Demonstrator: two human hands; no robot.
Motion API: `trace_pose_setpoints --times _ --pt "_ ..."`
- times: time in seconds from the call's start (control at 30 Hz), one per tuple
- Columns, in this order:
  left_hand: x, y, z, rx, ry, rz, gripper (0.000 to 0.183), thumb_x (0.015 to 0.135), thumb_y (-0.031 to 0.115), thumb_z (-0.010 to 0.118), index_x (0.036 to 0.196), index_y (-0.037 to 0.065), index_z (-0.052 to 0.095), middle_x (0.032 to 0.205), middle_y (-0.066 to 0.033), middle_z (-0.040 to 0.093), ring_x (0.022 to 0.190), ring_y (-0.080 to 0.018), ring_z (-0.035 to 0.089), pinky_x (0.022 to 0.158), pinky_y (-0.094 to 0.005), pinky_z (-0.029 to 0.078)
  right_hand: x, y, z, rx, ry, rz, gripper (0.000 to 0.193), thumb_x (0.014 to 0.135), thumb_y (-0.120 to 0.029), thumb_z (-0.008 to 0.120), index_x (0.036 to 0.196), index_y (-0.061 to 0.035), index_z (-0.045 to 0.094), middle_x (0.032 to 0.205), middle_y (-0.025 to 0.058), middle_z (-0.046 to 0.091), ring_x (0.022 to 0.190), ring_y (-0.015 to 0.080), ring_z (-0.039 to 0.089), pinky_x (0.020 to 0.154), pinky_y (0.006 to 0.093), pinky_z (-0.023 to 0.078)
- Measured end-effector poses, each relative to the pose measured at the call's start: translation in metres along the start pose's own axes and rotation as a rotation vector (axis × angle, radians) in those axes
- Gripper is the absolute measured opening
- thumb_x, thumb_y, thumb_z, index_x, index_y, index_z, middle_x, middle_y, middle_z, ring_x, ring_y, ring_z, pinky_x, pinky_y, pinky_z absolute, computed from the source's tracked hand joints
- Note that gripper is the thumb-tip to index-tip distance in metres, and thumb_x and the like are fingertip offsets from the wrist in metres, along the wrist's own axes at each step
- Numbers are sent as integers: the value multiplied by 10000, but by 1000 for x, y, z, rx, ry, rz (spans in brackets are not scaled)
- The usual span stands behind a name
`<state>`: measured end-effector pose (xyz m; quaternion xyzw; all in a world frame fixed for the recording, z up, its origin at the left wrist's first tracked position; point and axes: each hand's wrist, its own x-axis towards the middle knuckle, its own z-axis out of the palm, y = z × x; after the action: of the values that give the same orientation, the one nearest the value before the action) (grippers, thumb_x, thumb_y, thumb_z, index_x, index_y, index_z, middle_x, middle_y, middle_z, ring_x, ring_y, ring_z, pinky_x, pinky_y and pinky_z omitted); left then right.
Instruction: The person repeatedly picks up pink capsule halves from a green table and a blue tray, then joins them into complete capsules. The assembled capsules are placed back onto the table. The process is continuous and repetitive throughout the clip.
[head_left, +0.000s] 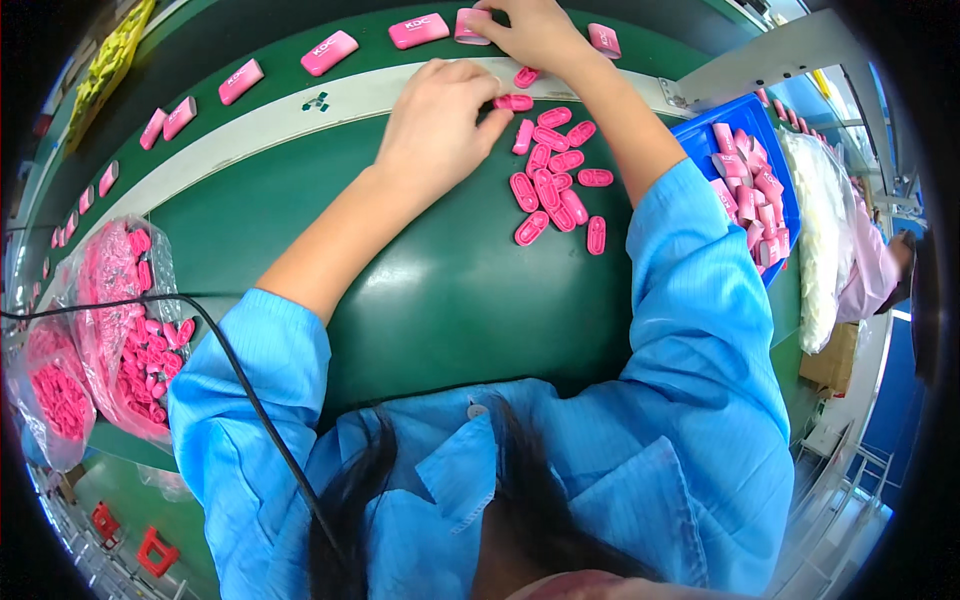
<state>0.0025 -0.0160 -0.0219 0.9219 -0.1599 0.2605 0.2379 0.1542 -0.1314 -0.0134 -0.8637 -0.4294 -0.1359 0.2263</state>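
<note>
My right hand reaches to the green belt at the top, its fingers closed round a flat pink case in the row there. Just nearer, my left hand is above the pale rail, thumb and fingers pinched at a small pink oval cap. Another pink cap sits on the rail between the hands. A loose cluster of pink oval caps with recessed insides is spread on the green table, between my forearms.
Pink cases stand spaced along the belt beyond the pale rail. A blue bin of pink sleeves is at right, beside a metal bracket. Clear bags of pink caps lie left; a black cable crosses my left sleeve.
</note>
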Motion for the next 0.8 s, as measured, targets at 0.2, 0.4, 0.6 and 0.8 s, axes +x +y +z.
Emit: trace_pose_setpoints --times 0.2,0.4,0.6,0.8 --pt "1 -11 -26 -501 -67 -484 222 795 107 678 989 2 657 831 -20 652 741 -70 586 705 -213 478 -24 -45 -32 719 -12 439 159 804 -95 655 896 9 577 818 105 666 682 177 634 562 286 496" --pt "2 -27 -28 -977 24 -685 324 800 128 700 1059 -44 609 949 -88 647 878 -142 621 786 -257 501 -56 -46 -23 1298 -57 385 298 835 -4 615 1124 31 549 983 86 645 873 129 627 760 239 514" --pt "2 -21 -27 -1152 81 -761 288 872 134 617 1124 -1 585 1057 -74 623 941 -142 612 894 -290 499 -58 -41 -25 1130 -114 509 334 835 -63 648 1137 33 542 987 122 646 857 164 644 776 260 536" --pt "0 -23 -22 -1072 82 -649 384 837 123 659 1159 -63 564 993 -111 649 862 -129 634 790 -231 532 -59 -44 -21 1405 -105 479 229 858 -16 591 1082 25 561 974 90 645 834 134 626 755 251 528"
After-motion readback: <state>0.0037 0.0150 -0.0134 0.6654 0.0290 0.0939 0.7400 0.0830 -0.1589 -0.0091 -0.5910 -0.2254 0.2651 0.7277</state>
